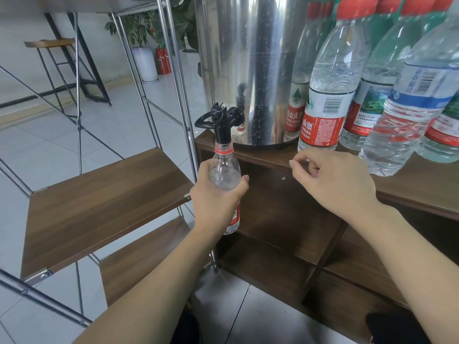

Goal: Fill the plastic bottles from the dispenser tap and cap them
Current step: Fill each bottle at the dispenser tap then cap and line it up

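Bottle (224, 173) up at the tap (219, 121), and the left hand (216, 197) has it wrapped firmly around the middle, fingers and thumb curled right round the clear plastic. Its open neck, red ring showing, sits directly under the black spout, touching or nearly so. It looks empty, or close to it; no stream of water is visible. The red label peeks out below the palm.

Over on the other side, the right hand (332, 180) hovers just in front of the cabinet edge (270, 158), fingers loosely curled with thumb and forefinger drawn close together. Whether something small is pinched there, I cannot tell.

Behind sits the big shiny steel dispenser (248, 70), standing on the dark wooden cabinet top, with the tap sticking out past the front edge. Beside it, to the right, a crowd of capped bottles (325, 95) stands upright, red caps on, water inside, red-and-white labels on most and a blue-banded one (407, 105) nearest the front.

Left of the cabinet, a metal-framed rack with wooden shelves (104, 194) steps down over a pale tiled floor. Farther back stand a stool (53, 44), a potted plant (139, 28) and a red fire extinguisher (162, 59).
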`<state>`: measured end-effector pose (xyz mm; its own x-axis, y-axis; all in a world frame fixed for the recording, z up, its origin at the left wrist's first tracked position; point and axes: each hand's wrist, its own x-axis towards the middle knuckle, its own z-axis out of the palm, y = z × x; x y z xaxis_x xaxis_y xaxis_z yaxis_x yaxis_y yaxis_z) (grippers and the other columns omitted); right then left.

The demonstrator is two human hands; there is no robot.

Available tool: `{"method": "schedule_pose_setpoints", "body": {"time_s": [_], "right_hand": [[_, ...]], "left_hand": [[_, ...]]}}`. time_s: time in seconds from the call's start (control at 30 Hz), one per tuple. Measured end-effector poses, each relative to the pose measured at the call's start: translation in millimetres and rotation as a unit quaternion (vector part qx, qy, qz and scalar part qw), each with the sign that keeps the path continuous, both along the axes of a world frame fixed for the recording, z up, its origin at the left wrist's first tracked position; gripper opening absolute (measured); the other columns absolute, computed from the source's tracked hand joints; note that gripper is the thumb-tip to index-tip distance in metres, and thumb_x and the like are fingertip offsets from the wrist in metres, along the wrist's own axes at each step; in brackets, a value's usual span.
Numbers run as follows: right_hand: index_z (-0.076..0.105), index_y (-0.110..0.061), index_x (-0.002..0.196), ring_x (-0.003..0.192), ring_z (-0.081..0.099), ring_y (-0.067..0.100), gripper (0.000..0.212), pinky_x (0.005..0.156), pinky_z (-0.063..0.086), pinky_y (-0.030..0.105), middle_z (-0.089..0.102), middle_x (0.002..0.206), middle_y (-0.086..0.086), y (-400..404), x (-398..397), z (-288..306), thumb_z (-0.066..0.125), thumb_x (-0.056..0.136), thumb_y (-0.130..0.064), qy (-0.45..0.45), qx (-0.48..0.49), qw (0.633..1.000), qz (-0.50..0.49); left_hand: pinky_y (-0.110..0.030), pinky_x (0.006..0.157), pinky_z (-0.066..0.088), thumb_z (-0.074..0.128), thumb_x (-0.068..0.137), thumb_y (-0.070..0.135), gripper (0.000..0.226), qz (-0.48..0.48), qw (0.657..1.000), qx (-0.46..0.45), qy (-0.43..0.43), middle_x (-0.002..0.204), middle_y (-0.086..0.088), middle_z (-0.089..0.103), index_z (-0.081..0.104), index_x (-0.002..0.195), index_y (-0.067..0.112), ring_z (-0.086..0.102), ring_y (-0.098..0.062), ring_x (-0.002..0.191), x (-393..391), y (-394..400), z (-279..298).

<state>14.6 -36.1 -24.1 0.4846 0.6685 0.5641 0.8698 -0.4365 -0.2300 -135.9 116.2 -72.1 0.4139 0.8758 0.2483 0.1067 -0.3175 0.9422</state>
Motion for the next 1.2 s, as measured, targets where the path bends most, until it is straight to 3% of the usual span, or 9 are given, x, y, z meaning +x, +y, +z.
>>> {"method": "schedule_pose_setpoints", "body": {"time_s": [0.13,0.33,0.5,0.8,1.0,1.2], "right_hand": [[0.071,-0.030,0.098,0.055,0.045,-0.001,0.021,0.060,0.041,0.017,0.049,0.062,-0.020,-0.6,-0.2,0.1,0.056,0.097,-0.044,0.001,-0.002,1.000,-0.001],[0.071,-0.031,0.098,0.056,0.044,-0.002,0.020,0.057,0.032,0.013,0.046,0.060,-0.022,-0.7,-1.1,1.6,0.056,0.098,-0.044,0.004,-0.008,1.000,-0.005],[0.071,-0.031,0.100,0.056,0.044,-0.002,0.022,0.059,0.036,0.013,0.046,0.061,-0.024,-0.6,-0.2,1.5,0.055,0.098,-0.045,0.005,-0.015,1.000,-0.009],[0.071,-0.030,0.100,0.056,0.042,-0.001,0.021,0.058,0.033,0.012,0.045,0.062,-0.023,-0.3,-0.6,2.0,0.056,0.098,-0.045,0.002,-0.018,1.000,-0.014],[0.072,-0.029,0.101,0.056,0.042,-0.001,0.023,0.059,0.031,0.012,0.045,0.063,-0.023,-0.5,-0.4,1.3,0.055,0.098,-0.045,-0.001,-0.019,1.000,-0.011],[0.071,-0.029,0.098,0.055,0.041,-0.002,0.020,0.058,0.031,0.013,0.042,0.060,-0.025,-0.8,-0.5,1.3,0.057,0.098,-0.043,-0.004,-0.009,1.000,-0.008]], "left_hand": [[-0.028,0.093,0.052,0.087,0.078,0.037,0.065,-0.002,1.000,0.002,0.001,0.122,0.010,0.064,0.052,0.132,0.027,0.063,-0.010,0.105,-0.4,0.4,-0.2],[-0.026,0.092,0.053,0.087,0.077,0.037,0.065,0.002,1.000,0.007,0.000,0.120,0.010,0.065,0.053,0.131,0.026,0.064,-0.009,0.104,-0.4,0.8,-1.5],[-0.025,0.092,0.053,0.087,0.077,0.037,0.064,0.002,1.000,0.009,-0.002,0.120,0.009,0.065,0.054,0.130,0.026,0.064,-0.011,0.106,-0.5,1.1,-1.5],[-0.012,0.080,0.047,0.087,0.076,0.039,0.064,0.001,1.000,0.010,-0.002,0.118,0.011,0.064,0.054,0.129,0.027,0.064,-0.008,0.103,-0.3,0.6,-1.6],[-0.026,0.091,0.054,0.088,0.077,0.037,0.064,0.001,1.000,0.009,-0.004,0.119,0.009,0.065,0.054,0.130,0.026,0.064,-0.010,0.104,-0.5,-0.2,-0.8],[-0.027,0.092,0.054,0.088,0.076,0.038,0.065,0.004,1.000,0.011,-0.002,0.120,0.009,0.065,0.054,0.130,0.026,0.064,-0.010,0.105,-0.1,0.4,-1.3]]}}
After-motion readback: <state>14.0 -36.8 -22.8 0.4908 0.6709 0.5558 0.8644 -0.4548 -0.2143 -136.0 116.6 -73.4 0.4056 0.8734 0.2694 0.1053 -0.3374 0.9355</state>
